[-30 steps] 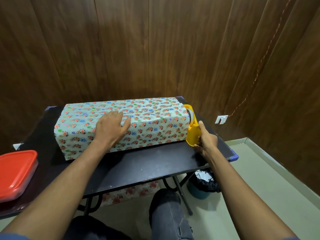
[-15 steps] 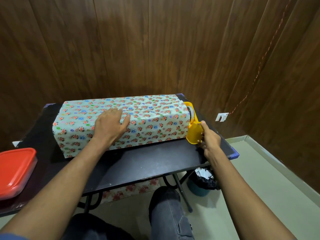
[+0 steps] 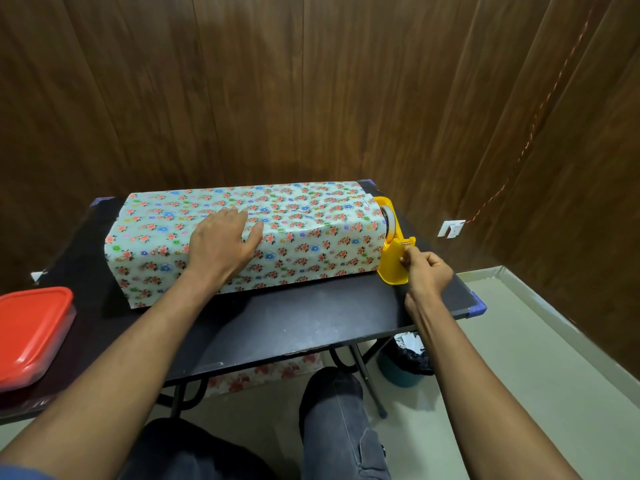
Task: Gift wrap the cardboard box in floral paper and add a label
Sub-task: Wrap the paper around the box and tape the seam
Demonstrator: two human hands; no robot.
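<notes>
A long box wrapped in floral paper (image 3: 311, 237) lies across the black table (image 3: 311, 323). My left hand (image 3: 221, 244) rests flat on the box's top front edge, fingers straight, pressing the paper down. A yellow tape dispenser (image 3: 393, 265) stands against the box's right end, its roll partly hidden behind the paper. My right hand (image 3: 427, 271) is at the dispenser's front with its fingers curled. Thumb and forefinger pinch the tape end at the cutter.
A red-lidded plastic container (image 3: 31, 334) sits at the table's near left corner. Under the table lie a scrap of floral paper (image 3: 263, 374) and a bin with a black liner (image 3: 405, 362). Wood-panelled walls close in behind and to the right.
My right hand has moved from gripping the dispenser's lower front up to its cutter, where the fingertips now pinch. My left hand stays flat on the box.
</notes>
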